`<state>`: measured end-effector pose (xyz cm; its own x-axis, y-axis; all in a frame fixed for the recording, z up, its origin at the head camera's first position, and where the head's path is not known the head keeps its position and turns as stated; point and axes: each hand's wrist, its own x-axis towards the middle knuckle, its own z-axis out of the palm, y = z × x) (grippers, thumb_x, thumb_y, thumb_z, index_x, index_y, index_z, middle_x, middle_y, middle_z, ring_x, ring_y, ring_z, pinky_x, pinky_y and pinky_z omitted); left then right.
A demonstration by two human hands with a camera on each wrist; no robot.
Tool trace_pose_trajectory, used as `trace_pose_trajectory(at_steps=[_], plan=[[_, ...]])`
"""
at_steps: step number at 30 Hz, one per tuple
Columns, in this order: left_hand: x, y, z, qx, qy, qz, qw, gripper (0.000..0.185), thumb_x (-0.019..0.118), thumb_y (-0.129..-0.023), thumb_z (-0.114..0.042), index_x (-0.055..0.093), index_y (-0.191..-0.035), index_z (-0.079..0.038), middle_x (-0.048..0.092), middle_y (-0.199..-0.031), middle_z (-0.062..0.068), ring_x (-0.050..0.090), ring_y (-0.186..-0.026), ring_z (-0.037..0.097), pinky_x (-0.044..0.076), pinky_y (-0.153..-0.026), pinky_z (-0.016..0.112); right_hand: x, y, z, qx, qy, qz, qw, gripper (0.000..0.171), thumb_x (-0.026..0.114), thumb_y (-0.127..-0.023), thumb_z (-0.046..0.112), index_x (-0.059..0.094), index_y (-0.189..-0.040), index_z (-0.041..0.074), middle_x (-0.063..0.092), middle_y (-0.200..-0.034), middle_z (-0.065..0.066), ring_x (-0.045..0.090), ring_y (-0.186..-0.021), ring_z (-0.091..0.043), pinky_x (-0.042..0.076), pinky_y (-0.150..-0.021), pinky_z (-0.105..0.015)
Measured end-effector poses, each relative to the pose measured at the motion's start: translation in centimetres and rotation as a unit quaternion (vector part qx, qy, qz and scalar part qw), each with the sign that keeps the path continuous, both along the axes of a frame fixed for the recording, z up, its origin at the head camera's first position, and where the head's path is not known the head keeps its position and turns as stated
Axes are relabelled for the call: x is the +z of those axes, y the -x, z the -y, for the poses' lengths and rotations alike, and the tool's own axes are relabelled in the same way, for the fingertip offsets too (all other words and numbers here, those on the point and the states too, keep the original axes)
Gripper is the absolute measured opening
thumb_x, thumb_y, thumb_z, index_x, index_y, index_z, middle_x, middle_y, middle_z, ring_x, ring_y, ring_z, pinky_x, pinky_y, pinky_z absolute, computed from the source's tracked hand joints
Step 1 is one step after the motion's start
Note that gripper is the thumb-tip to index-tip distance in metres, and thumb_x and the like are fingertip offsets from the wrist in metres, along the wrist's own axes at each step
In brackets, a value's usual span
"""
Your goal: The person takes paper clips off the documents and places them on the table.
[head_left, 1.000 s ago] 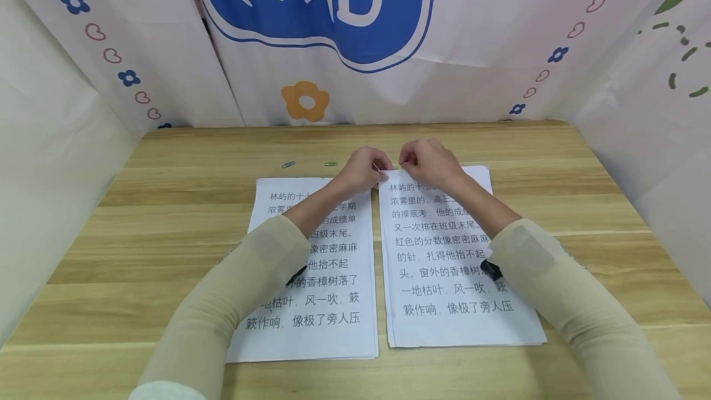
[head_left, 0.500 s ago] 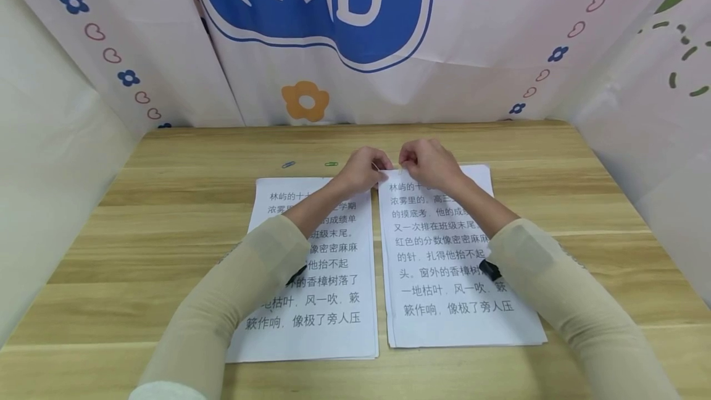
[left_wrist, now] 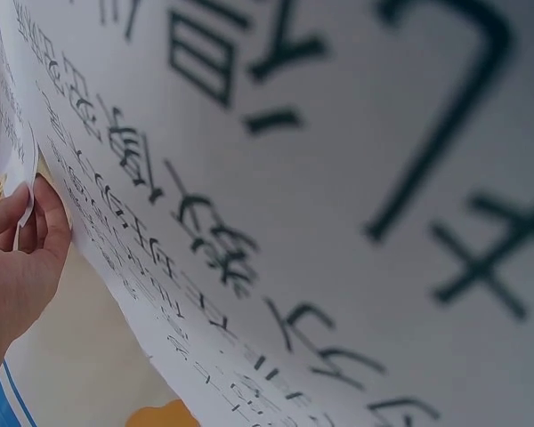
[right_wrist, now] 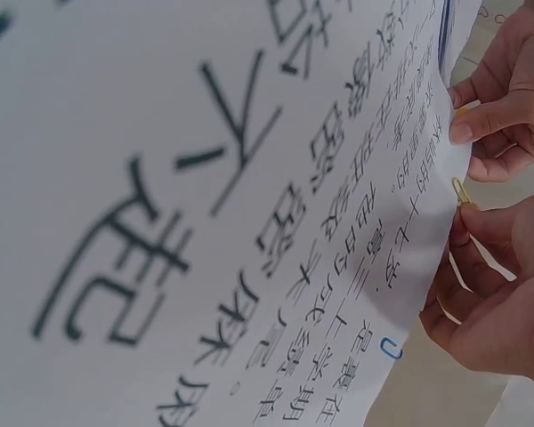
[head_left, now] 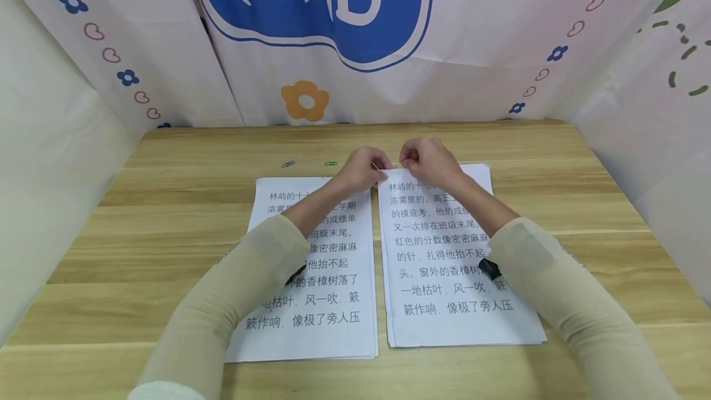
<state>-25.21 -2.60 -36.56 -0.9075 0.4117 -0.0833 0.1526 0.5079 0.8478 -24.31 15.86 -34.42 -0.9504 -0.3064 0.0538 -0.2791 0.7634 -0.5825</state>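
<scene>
"What is each grip holding?"
"The right hand (head_left: 433, 162) pinches a yellow paperclip (right_wrist: 461, 191) at the top edge of the right stack (head_left: 439, 264); the left hand (head_left: 363, 168) pinches that stack's top left corner."
"Which step, then?"
"Clipping those sheets, I'd judge. A blue clip (right_wrist: 390, 347) sits farther right along the same edge."
"And the next move?"
"Likely calls for sliding the yellow one home, sheets held even; I can't tell how far on it is."
"Farther out?"
"Left of the right stack, the other stack (head_left: 328, 289); beyond and left, a loose blue paperclip (head_left: 287, 164) and a green paperclip (head_left: 331, 163) on the surface (head_left: 111, 252)."
</scene>
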Motion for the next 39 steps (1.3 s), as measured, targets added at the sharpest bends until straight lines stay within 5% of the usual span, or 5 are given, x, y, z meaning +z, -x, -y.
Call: trace_pose_trajectory(at_steps=[9, 39], plan=[[0.05, 0.04, -0.01, -0.002, -0.004, 0.007, 1.0, 0.012, 0.064, -0.094, 0.012, 0.069, -0.101, 0.003, 0.062, -0.1, 0.016, 0.06, -0.083, 0.021, 0.057, -0.068, 0.024, 0.64, 0.13, -0.17, 0.016, -0.043, 0.006, 0.999, 0.012, 0.063, -0.096, 0.003, 0.074, -0.101, 0.003, 0.07, -0.09, -0.011, 0.062, -0.081, -0.025, 0.052, -0.075, -0.036], [0.22, -0.06, 0.12, 0.001, 0.001, 0.0, 1.0, 0.012, 0.065, -0.093, 0.013, 0.069, -0.099, 0.003, 0.063, -0.099, 0.016, 0.059, -0.078, 0.019, 0.057, -0.066, 0.025, 0.6, 0.35, -0.5, 0.031, -0.046, -0.008, 0.998, 0.012, 0.062, -0.096, 0.001, 0.074, -0.101, 0.002, 0.07, -0.092, -0.013, 0.063, -0.082, -0.026, 0.053, -0.077, -0.038]])
